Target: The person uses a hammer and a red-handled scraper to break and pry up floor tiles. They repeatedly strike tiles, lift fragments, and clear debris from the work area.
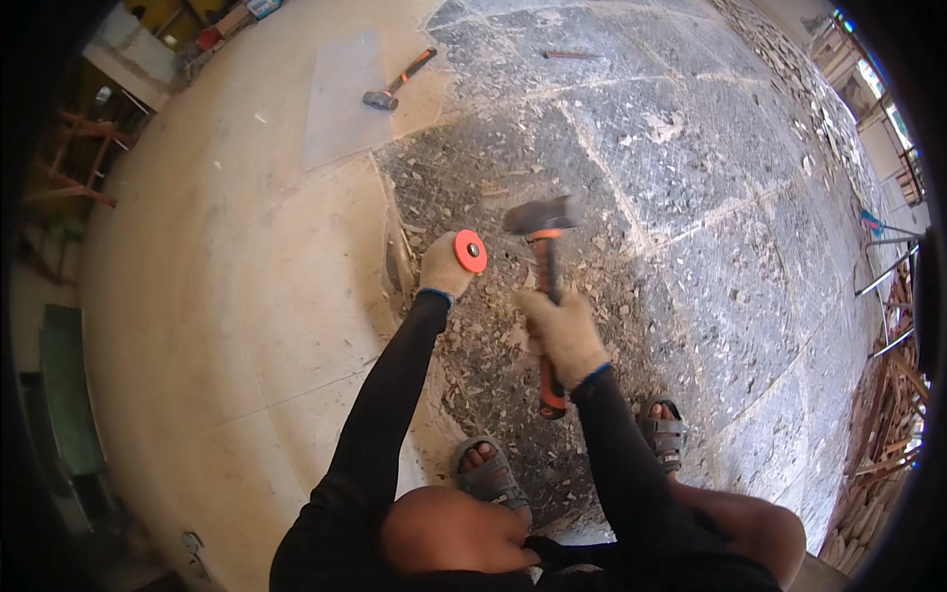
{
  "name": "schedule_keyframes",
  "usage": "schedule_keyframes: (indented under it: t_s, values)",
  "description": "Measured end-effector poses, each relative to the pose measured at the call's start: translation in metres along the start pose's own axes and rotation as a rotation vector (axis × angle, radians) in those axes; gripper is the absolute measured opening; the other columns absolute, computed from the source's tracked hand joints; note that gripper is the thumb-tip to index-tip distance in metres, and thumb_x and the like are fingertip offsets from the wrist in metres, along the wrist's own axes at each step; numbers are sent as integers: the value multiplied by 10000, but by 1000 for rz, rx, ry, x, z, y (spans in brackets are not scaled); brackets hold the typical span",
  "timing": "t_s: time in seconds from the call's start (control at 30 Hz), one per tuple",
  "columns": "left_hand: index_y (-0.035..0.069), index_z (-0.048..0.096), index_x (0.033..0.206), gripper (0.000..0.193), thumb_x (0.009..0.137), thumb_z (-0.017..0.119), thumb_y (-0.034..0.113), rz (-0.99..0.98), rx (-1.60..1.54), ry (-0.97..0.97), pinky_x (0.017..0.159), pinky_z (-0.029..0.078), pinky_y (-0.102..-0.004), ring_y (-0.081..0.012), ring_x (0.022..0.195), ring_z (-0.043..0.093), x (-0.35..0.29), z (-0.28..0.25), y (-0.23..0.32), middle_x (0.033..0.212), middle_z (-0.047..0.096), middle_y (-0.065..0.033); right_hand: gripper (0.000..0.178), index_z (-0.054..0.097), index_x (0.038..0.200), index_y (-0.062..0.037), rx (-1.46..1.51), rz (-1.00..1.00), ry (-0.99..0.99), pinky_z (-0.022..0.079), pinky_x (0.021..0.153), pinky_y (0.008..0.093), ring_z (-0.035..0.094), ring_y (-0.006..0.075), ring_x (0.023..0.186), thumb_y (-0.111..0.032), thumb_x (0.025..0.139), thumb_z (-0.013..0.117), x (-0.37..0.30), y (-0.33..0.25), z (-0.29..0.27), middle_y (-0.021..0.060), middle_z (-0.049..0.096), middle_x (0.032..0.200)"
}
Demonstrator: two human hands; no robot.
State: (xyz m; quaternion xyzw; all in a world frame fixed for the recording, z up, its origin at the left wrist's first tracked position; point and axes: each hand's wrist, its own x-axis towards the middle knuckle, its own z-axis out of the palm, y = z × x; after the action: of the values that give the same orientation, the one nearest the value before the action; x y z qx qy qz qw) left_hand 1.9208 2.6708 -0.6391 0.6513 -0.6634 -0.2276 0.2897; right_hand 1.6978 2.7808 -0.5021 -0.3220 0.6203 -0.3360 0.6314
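Note:
My left hand (pixel 443 270), in a pale work glove, is closed round a chisel (pixel 471 253). Its round orange hand guard and metal striking end face up; the blade below is hidden. The chisel stands by the broken edge of the cream floor tiles (pixel 266 286). My right hand (pixel 570 340), also gloved, grips the black and orange handle of a club hammer (pixel 546 264). The hammer's head is raised to the right of the chisel, apart from it and slightly blurred. Broken tile chips (pixel 493 345) lie on the dark, rough floor under both hands.
A second hammer (pixel 400 81) lies ahead, partly on a thin translucent sheet (pixel 340 104). Farther off rests a narrow bar-like piece (pixel 572 55). My sandalled feet (pixel 490 474) stand on the rubble. Wood scraps (pixel 883 454) are piled at right, with a green panel (pixel 69 390) at left.

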Motion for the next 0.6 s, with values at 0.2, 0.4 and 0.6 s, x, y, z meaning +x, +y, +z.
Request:
schedule_keyframes:
  t_s: [0.2, 0.4, 0.6]
  values:
    - [96, 747, 1006, 227, 875, 783, 278, 20, 164, -10, 833, 583, -520, -419, 979, 726, -6, 0, -5, 1032, 757, -195, 281, 542, 875, -109, 156, -64, 293, 410, 418, 301, 468, 102, 469, -287, 1003, 718, -26, -73, -36, -14, 514, 679]
    - [88, 722, 923, 187, 849, 769, 253, 228, 177, -144, 843, 566, -515, -404, 975, 707, -46, -20, 17, 998, 725, -185, 303, 628, 891, -42, -78, 2, 296, 467, 479, 333, 586, 150, 546, -321, 962, 721, 2, 4, -55, 23, 592, 708]
    - [93, 716, 1224, 491, 739, 793, 82, 341, -67, -66, 944, 539, -512, -384, 1064, 679, -105, -42, 20, 1095, 717, -140, 320, 669, 975, -27, -579, -99, 466, 543, 731, 447, 702, 328, 730, -313, 881, 778, 17, 103, -36, 125, 661, 745]
